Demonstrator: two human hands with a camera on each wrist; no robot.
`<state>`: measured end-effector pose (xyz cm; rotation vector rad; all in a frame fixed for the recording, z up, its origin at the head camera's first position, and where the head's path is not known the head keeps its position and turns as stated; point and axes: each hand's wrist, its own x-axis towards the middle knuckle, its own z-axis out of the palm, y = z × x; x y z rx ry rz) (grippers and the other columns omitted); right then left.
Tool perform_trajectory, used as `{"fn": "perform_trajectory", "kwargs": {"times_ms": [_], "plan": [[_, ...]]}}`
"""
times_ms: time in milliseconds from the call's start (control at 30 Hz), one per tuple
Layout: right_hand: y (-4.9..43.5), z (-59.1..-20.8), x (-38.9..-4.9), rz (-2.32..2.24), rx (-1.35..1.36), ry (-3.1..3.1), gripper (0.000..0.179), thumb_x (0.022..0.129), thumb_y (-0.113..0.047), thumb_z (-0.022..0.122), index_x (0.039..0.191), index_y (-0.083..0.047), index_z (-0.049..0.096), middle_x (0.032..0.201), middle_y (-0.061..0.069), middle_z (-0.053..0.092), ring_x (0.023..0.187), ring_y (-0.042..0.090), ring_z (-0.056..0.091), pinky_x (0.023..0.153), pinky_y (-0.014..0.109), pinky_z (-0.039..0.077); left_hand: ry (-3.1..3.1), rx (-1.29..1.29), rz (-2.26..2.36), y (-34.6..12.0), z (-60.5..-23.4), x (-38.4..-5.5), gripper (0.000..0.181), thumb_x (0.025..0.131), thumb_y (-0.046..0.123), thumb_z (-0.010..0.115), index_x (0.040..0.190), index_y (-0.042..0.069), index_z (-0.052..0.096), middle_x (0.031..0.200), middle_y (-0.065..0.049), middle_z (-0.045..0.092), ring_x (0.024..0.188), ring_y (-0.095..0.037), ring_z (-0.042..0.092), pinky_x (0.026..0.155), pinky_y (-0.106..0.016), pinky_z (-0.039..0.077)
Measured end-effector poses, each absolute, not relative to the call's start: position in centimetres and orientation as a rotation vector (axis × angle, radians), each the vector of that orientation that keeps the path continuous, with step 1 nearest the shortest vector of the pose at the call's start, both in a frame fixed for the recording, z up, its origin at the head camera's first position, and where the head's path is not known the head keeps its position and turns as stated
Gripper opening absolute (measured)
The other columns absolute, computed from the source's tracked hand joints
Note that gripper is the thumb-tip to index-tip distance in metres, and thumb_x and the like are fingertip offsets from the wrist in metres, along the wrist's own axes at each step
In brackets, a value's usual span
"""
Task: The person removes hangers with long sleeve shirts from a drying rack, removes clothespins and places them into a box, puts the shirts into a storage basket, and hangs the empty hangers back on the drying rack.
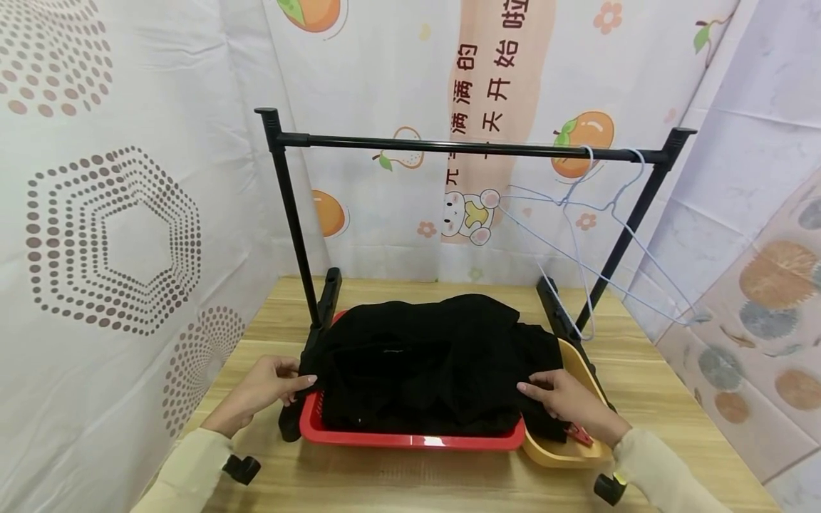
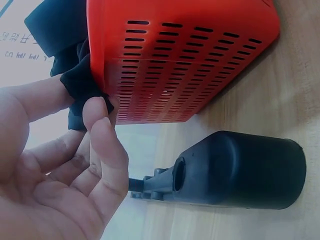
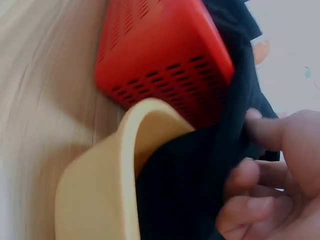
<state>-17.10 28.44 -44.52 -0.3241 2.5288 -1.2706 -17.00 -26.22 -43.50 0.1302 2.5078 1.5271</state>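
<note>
A black garment [image 1: 410, 335], with a small pale mark near its neck-like opening, is spread over the red basket [image 1: 417, 442] and hangs over its rim. My left hand [image 1: 272, 385] pinches the garment's left edge between thumb and fingers, just outside the basket's rim. In the left wrist view, the dark cloth [image 2: 82, 85] bunches at those fingertips. At the other side my right hand [image 1: 571, 400] pinches the garment's right part with thumb and fingers. Below that hand, black cloth [image 3: 175, 175] lies in the yellow basin [image 3: 125, 165].
A black clothes rack [image 1: 449, 147] stands behind and around the basket. Light blue wire hangers [image 1: 577, 203] hang at its right end. A red clip [image 1: 579, 433] lies in the basin near my right wrist. The rack's black foot [image 2: 240, 170] stands beside my left hand.
</note>
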Motion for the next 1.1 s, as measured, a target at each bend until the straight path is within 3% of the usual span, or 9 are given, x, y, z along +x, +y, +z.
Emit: {"fn": "perform_trajectory", "kwargs": {"times_ms": [133, 300, 533, 767, 900, 1100], "plan": [[28.6, -44.5, -17.1, -1.395, -0.284, 2.441, 0.043, 0.101, -0.031, 0.068, 0.077, -0.004, 0.045, 0.059, -0.003, 0.033, 0.048, 0.01, 0.032, 0.047, 0.022, 0.031, 2.541, 0.083, 1.515, -26.0, -43.4, -17.1, 0.031, 0.092, 0.028, 0.08, 0.087, 0.004, 0.062, 0.072, -0.007, 0.058, 0.067, -0.024, 0.063, 0.065, -0.04, 0.057], [28.4, -44.3, -17.0, -1.469, -0.274, 2.442, 0.043, 0.101, -0.024, 0.069, 0.077, -0.003, 0.04, 0.059, -0.004, 0.031, 0.047, 0.009, 0.03, 0.046, 0.023, 0.029, 2.604, 0.11, 1.496, -25.7, -43.1, -17.1, 0.027, 0.091, 0.025, 0.081, 0.087, 0.004, 0.065, 0.071, -0.008, 0.06, 0.065, -0.026, 0.063, 0.06, -0.037, 0.056], [28.0, -39.5, -18.0, -1.718, -0.327, 2.427, 0.03, 0.103, -0.021, 0.066, 0.092, 0.004, 0.053, 0.058, -0.004, 0.038, 0.05, 0.008, 0.036, 0.046, 0.026, 0.031, 2.73, 0.184, 1.5, -25.6, -41.4, -17.7, 0.026, 0.092, 0.025, 0.081, 0.094, 0.002, 0.07, 0.075, -0.013, 0.065, 0.064, -0.027, 0.063, 0.061, -0.033, 0.051], [26.1, -33.7, -19.2, -1.773, -0.536, 2.489, 0.034, 0.105, -0.028, 0.063, 0.093, 0.002, 0.053, 0.062, 0.0, 0.037, 0.052, 0.014, 0.037, 0.048, 0.033, 0.034, 2.757, 0.206, 1.495, -25.3, -40.4, -18.1, 0.022, 0.092, 0.026, 0.08, 0.094, 0.005, 0.073, 0.078, -0.014, 0.067, 0.068, -0.032, 0.065, 0.06, -0.032, 0.05], [24.5, -32.5, -19.3, -1.8, -0.532, 2.457, 0.031, 0.104, -0.029, 0.064, 0.103, 0.001, 0.058, 0.064, 0.001, 0.04, 0.052, 0.015, 0.037, 0.047, 0.031, 0.033, 2.771, 0.249, 1.505, -25.1, -40.2, -18.3, 0.02, 0.092, 0.024, 0.08, 0.091, 0.006, 0.073, 0.074, -0.01, 0.066, 0.066, -0.029, 0.064, 0.06, -0.033, 0.052], [22.0, -31.8, -19.2, -2.005, -0.554, 2.361, 0.03, 0.104, -0.025, 0.065, 0.097, 0.002, 0.055, 0.063, 0.003, 0.046, 0.052, 0.015, 0.043, 0.046, 0.027, 0.037, 2.759, 0.257, 1.497, -25.1, -40.2, -18.3, 0.019, 0.093, 0.024, 0.08, 0.094, 0.006, 0.073, 0.075, -0.009, 0.065, 0.066, -0.029, 0.064, 0.061, -0.034, 0.052]]}}
